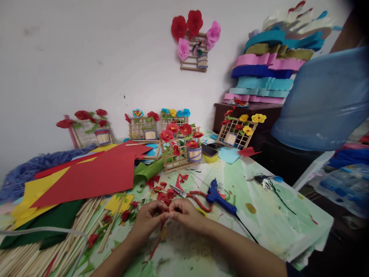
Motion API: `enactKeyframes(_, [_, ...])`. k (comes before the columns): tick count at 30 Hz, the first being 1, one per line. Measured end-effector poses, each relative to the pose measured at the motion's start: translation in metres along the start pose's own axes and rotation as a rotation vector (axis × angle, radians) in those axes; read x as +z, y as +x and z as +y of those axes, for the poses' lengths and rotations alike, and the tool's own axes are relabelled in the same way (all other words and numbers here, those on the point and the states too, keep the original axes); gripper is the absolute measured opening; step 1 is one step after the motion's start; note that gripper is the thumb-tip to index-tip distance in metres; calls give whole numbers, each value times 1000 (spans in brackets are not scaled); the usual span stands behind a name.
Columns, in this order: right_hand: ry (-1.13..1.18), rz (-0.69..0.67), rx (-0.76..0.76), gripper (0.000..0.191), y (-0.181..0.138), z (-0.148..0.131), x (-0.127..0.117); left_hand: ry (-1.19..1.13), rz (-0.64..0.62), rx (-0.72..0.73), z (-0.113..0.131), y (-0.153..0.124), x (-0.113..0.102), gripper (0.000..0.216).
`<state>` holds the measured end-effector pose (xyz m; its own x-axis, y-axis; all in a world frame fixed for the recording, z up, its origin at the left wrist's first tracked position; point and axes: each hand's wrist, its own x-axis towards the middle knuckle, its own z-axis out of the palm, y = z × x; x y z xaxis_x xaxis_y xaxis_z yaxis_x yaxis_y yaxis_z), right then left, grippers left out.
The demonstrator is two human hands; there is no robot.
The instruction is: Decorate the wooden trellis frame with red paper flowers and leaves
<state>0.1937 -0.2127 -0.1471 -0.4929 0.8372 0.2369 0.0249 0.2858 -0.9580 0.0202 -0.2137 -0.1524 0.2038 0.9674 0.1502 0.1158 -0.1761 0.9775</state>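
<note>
My left hand [148,218] and my right hand [186,215] meet fingertip to fingertip over the front of the table. Both are closed in a pinch on a small red paper piece [163,224], most of it hidden by the fingers. Just beyond them lie scissors with red handles [198,200], their blades pointing left, and red paper scraps [161,192]. To the right of the scissors rests a blue glue gun [219,198], its dark cord running toward the front. A thin red strip [155,249] shows below my hands.
On the left are red paper sheets [95,173], yellow sheets [31,196] and thin wooden sticks [72,231]. Small stick trellises with paper flowers [178,154] stand toward the back. A phone [209,150] lies behind the glue gun. A large blue water bottle [319,100] is at right.
</note>
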Motion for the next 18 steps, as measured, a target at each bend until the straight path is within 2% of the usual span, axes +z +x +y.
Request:
enactKeyframes(4, [147, -65, 25, 48, -1, 0, 1, -24, -11, -8, 2, 0, 1, 28])
enactKeyframes(6, [246, -49, 37, 49, -1, 0, 1, -49, 7, -25, 1, 1, 0, 29])
enactKeyframes(10, [342, 172, 16, 43, 1, 1, -3, -83, 134, -43, 0, 6, -6, 31])
enactKeyframes(12, [271, 240, -1, 38, 2, 0, -4, -89, 213, -30, 2, 9, -9, 32])
enactKeyframes(14, [112, 244, -28, 29, 2, -1, -4, -88, 255, -20, 2, 9, -10, 32])
enactKeyframes(18, [-338, 184, -185, 13, -1, 0, 0, -19, 201, 1, -3, 7, -10, 27])
